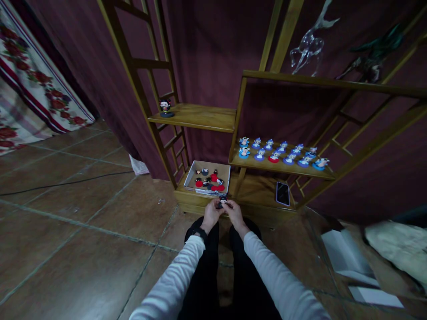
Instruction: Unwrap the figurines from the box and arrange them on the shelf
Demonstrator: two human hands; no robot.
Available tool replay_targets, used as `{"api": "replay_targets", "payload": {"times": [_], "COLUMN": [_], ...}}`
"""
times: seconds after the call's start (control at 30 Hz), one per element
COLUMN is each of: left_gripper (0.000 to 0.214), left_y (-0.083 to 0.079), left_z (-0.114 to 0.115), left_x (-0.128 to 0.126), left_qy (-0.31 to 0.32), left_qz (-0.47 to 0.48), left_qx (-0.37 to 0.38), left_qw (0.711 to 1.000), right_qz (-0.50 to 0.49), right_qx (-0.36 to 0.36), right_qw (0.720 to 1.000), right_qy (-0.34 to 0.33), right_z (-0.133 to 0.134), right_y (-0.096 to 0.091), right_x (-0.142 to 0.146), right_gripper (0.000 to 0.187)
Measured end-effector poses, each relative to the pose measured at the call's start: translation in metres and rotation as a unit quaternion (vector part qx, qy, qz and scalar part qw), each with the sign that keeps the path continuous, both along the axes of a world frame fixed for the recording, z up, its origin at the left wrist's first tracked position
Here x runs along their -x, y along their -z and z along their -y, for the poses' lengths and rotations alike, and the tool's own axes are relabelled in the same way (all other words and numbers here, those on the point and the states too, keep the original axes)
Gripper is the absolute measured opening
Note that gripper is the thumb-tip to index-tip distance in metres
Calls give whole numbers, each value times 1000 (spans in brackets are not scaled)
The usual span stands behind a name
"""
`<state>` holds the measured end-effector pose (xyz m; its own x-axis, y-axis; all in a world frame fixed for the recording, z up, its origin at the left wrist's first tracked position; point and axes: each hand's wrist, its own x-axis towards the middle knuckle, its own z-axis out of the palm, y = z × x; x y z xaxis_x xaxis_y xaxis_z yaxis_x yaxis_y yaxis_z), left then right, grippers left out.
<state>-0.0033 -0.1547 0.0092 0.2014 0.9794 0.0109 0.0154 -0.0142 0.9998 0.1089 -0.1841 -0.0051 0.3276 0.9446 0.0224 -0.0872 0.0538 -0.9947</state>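
Note:
A small black-haired figurine (223,201) is held between my two hands, just in front of the shelf's lowest board. My left hand (212,213) grips it from the left, and my right hand (234,212) pinches it from the right. Its lower part is mostly covered by my fingers. Right behind my hands sits a shallow open cardboard box (191,178) with several figurines lying in it, some on red bases. One similar figurine (165,108) stands upright on a dark base, on the upper left shelf board (203,116).
Two rows of blue and purple figurines (289,158) stand on the right shelf board, one on a red base. Below lies a phone (282,194). Higher up are a clear deer ornament (308,46) and a dark statue (373,60). White card pieces (348,255) lie on the floor.

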Motion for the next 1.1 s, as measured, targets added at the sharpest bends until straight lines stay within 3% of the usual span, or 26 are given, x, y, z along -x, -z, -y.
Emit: {"api": "replay_targets", "payload": {"times": [0.13,0.33,0.5,0.8,0.93,1.1], "left_gripper": [36,44,45,44,45,52], "left_y": [-4,-12,-21,-29,-43,-71], "left_z": [2,6,9,3,1,-5], "left_x": [3,11,18,22,26,33], "left_qy": [25,21,8,43,66,63], "left_qz": [23,65,87,63,44,12], "left_qx": [-18,21,39,16,1,-38], "left_qw": [999,997,995,997,997,997], "right_qz": [-30,-154,-197,-244,-250,-261], "right_qx": [-8,5,14,11,4,-15], "right_qw": [999,988,979,968,967,964], "right_qy": [-20,-28,-52,-53,-51,-49], "right_z": [7,18,22,25,24,20], "right_y": [-9,-19,-24,-33,-47,-70], "right_x": [2,3,1,6,9,15], "right_gripper": [33,45,43,37,36,31]}}
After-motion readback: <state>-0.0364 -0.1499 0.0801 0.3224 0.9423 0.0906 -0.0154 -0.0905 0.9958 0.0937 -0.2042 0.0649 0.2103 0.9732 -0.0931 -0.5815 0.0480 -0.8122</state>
